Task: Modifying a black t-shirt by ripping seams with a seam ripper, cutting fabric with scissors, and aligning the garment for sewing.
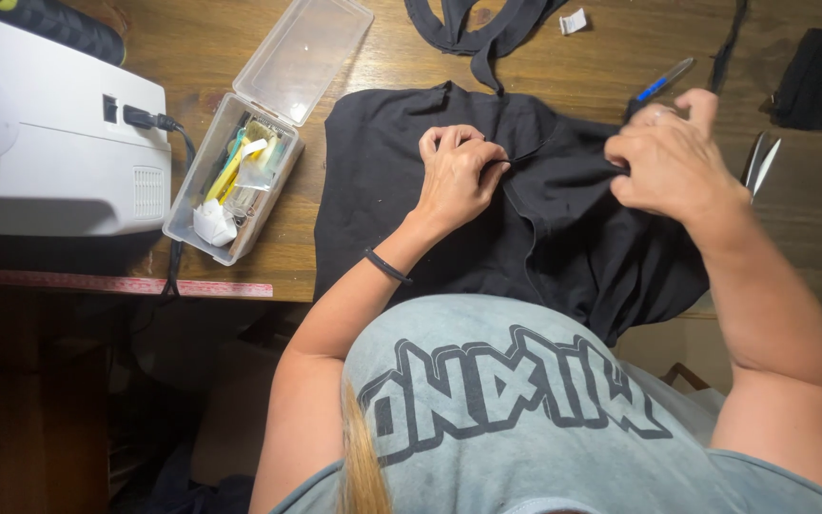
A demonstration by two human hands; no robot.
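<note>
On the wooden table [240,257], the black garment [563,238] lies spread flat with its lower edge hanging off the near side, looking soft, thin and a bit rumpled. Left hand [459,176] has its fingers curled shut, pinching a fold at the seam, and the right hand [668,162] is bunched closed on the fabric beside the blue-handled tool [663,81]. I'd say keep the cloth taut between both pinches so the seam stays straight, easy on the pull.

Both hands rest on a black garment [544,219] spread over the wooden table [192,48]. The left hand [459,176] pinches a fold of it; the right hand [668,162] grips the cloth, seemingly with a blue-handled tool [660,84]. Beside them sit an open plastic box [240,181], a white sewing machine [49,143] and scissors [761,164].
</note>
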